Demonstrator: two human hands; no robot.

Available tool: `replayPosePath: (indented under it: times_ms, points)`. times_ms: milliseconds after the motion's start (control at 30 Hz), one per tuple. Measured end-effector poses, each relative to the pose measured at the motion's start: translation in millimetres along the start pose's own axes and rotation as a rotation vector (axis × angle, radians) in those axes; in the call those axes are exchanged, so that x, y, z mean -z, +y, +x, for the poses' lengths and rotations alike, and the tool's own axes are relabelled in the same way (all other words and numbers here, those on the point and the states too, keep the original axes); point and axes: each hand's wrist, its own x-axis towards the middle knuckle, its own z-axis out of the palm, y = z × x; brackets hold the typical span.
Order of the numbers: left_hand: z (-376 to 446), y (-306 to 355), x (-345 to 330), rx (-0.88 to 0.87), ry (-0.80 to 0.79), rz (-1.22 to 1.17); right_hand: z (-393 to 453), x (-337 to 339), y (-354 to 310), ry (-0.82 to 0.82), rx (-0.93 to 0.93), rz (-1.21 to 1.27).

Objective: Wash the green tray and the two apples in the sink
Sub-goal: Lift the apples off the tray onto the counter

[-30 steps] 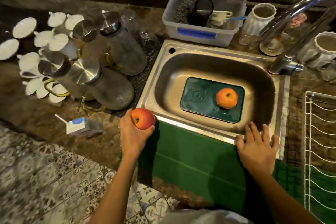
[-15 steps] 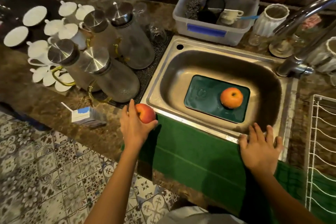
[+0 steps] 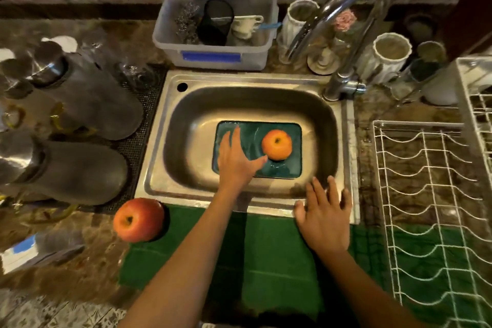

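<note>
The green tray [image 3: 294,168] lies flat on the bottom of the steel sink [image 3: 159,141]. One orange-red apple [image 3: 277,144] sits on the tray's right half. My left hand [image 3: 235,158] is open over the tray's left half, fingers spread, thumb pointing at that apple without holding it. A second, redder apple [image 3: 139,220] rests on the counter at the sink's front left corner, beside the green cloth [image 3: 239,261]. My right hand [image 3: 325,218] lies flat and open on the sink's front rim at the right.
Dark lidded jugs [image 3: 80,170] stand on a mat left of the sink. A plastic tub [image 3: 215,57] of utensils sits behind it. The tap [image 3: 343,85] arches over the back right corner. A white wire dish rack [image 3: 431,194] fills the right side.
My left hand has set the red apple down on the counter by the sink's front left corner and reached into the sink over the tray. My right hand stays on the rim.
</note>
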Motion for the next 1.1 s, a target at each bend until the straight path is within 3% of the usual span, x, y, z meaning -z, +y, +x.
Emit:
replayPosePath:
  times_ms: [133, 367, 800, 1100]
  points:
    - [23.3, 9.9, -47.5, 0.016, -0.144, 0.060, 2.2, 0.8, -1.0, 0.005, -0.007, 0.031]
    - [45.4, 19.3, -96.9, 0.023, -0.203, 0.136, 4.0, -6.2, 1.0, 0.008, -0.004, 0.080]
    - [47.4, 16.3, -103.2, 0.043, -0.098, 0.040, 2.3, -5.4, 0.6, 0.019, 0.002, 0.066]
    - [9.2, 24.3, -54.0, 0.025, 0.056, -0.100, 2.7, -2.8, 1.6, 0.013, -0.009, 0.042]
